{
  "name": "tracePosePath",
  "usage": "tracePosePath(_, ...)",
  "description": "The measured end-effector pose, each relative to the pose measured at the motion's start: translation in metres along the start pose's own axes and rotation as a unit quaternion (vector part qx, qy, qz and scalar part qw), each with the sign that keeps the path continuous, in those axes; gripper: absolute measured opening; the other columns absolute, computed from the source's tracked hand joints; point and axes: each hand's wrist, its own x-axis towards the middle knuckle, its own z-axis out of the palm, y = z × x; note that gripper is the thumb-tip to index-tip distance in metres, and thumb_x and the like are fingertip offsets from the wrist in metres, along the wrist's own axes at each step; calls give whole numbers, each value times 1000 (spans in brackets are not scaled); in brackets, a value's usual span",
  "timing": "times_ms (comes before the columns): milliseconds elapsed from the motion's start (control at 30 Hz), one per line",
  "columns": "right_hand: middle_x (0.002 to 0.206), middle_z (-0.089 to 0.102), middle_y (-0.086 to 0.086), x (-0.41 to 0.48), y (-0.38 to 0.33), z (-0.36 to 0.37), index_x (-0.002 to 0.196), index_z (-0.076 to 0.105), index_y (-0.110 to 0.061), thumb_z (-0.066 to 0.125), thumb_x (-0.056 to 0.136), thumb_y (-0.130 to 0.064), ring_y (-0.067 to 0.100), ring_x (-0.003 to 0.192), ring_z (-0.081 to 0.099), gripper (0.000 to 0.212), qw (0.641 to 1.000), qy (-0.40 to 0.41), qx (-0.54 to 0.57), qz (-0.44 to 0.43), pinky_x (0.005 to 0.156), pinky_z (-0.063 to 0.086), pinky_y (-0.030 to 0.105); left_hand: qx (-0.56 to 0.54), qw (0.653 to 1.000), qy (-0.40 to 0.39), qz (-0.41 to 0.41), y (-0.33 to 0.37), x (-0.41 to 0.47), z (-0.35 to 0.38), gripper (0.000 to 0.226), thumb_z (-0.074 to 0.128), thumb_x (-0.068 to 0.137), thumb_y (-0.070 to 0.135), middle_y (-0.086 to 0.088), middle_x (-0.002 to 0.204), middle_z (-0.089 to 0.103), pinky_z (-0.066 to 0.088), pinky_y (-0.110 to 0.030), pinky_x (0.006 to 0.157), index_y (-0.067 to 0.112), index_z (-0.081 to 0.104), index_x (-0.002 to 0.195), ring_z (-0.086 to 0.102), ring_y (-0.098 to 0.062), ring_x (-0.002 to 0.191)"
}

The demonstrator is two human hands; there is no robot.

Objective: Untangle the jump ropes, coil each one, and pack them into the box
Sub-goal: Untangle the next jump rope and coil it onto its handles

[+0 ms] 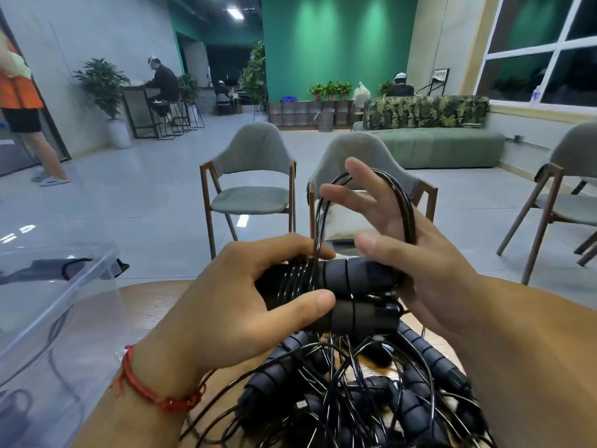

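Observation:
My left hand [239, 295] grips a pair of black foam jump-rope handles [352, 295] held side by side, with thin black cord wound several times around them. My right hand [400, 240] is raised beside the handles with its fingers spread, and a loop of the same black cord [405, 202] runs over those fingers and down to the wound part. Below both hands a tangled pile of more black ropes and handles [365, 392] lies on the wooden table [155, 305]. A clear plastic box [55, 286] stands at the left with a dark rope inside.
Two grey chairs [255, 176] face the table's far side, a third [562, 202] stands at the right. A person stands at the far left, others sit in the background. A green sofa [445, 143] lies beyond.

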Motion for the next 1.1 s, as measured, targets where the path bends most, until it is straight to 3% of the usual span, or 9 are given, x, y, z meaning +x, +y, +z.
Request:
tracePosePath(100,150,63,-5,2,2,2,155,50,-37,54,96,-19,-7,96,69,62,999,10,34,13,79,53,18,3,1000,12,11,1,-3,-2,42,77,90,43,5,108,78,62,-44,80,32,64,128,77,-21,96)
tracePosePath(267,145,62,12,1,13,-1,149,57,-30,59,94,-23,18,86,58,55,998,23,-53,11,89,45,39,-44,999,1,-5,2,-5,-3,59,80,84,42,4,106,77,59,-32,74,38,49,134,77,-22,84)
tracePosePath(367,148,62,-10,3,19,-6,156,51,-38,66,100,-9,38,89,60,65,994,1,-107,6,88,54,42,-64,998,0,17,3,-5,-5,56,81,87,38,0,111,77,61,-35,79,32,55,135,78,-26,95)
tracePosePath(433,138,66,-22,5,22,-6,153,55,-30,71,99,-3,17,109,70,62,988,-23,-149,28,101,56,38,-82,996,17,40,3,-5,-7,49,80,90,37,-4,118,76,62,-46,88,22,62,133,76,-31,108)
tracePosePath(567,96,69,-37,-1,29,4,106,73,-57,72,87,-22,-7,96,66,39,969,1,-243,33,86,57,25,-117,988,91,48,2,-4,-3,44,77,91,36,-7,119,76,64,-50,86,16,66,129,75,-32,108)
tracePosePath(633,82,69,-18,-1,28,8,87,73,-43,64,91,-47,7,78,62,10,962,21,-269,30,65,47,27,-126,981,145,30,2,-2,0,40,79,92,36,-3,114,78,66,-39,79,20,69,127,77,-27,102)
tracePosePath(700,74,64,-12,-1,28,12,81,70,-38,66,101,-49,8,70,55,23,963,37,-265,34,63,41,29,-110,976,189,14,0,2,5,35,77,90,39,2,109,79,65,-33,79,26,73,123,78,-22,99)
tracePosePath(833,69,61,-24,-2,27,15,99,72,-42,67,100,-48,2,67,56,9,958,31,-283,33,64,39,21,-55,965,256,-22,-7,9,11,32,82,91,47,6,104,79,66,-42,80,37,73,120,78,-19,93)
tracePosePath(1100,77,62,-18,0,30,23,100,72,-29,65,105,-41,10,73,59,15,935,44,-352,-17,66,42,24,20,941,332,-67,-20,16,14,18,70,97,52,10,90,72,51,-14,64,46,65,113,71,-12,76)
